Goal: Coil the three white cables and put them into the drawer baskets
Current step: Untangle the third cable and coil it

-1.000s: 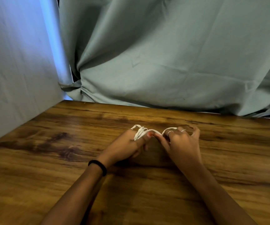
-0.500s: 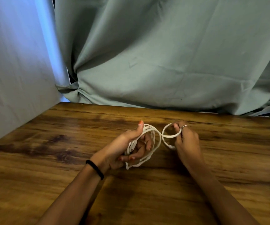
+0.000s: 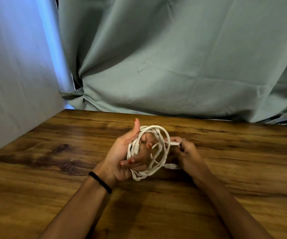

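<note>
Green curtain [image 3: 173, 57] behind wooden table [image 3: 53, 169]

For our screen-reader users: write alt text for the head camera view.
A person's left hand holds a loosely coiled white cable above a wooden table, while the right hand pinches a strand. A grey-green curtain hangs behind.

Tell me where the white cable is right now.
In the head view the white cable is coiled around the left hand, above the middle of the wooden table; the right hand pinches one end beside the coil.
</note>
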